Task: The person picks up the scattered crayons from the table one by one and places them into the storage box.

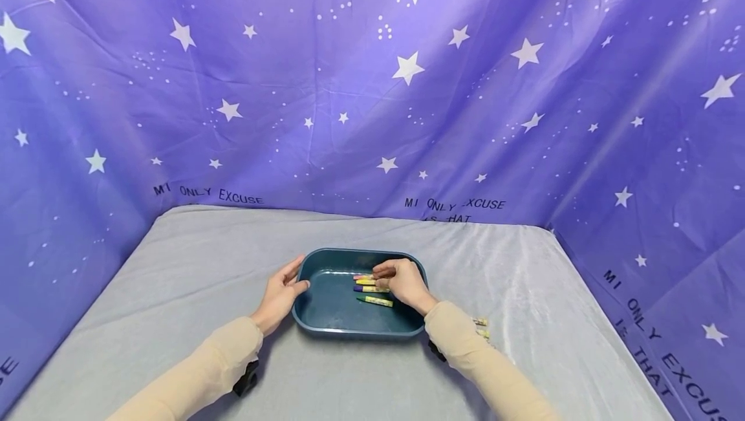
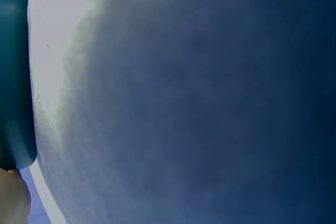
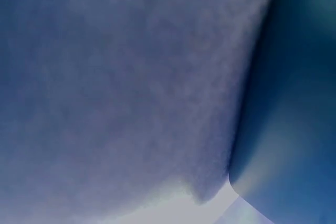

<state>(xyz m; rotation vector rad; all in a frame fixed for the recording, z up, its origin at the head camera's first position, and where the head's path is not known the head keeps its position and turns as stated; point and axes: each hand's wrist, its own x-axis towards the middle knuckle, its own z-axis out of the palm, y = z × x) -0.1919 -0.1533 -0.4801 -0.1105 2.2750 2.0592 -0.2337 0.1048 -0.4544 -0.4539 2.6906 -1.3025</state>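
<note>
Head view: gripping green tray (image 1: pixel 361 332) by its end with left hand (image 1: pixel 278 298); reaching over crayons (image 1: pixel 379 302) inside with right hand (image 1: pixel 407 284), can't tell if pinching any. Best keep tray braced, line crayons up. Left wrist: tray edge. Right wrist: tray only.

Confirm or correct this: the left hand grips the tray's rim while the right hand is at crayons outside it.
Wrong place: the head view shows the right hand at crayons inside the tray, not outside. The left hand does grip its rim.
</note>
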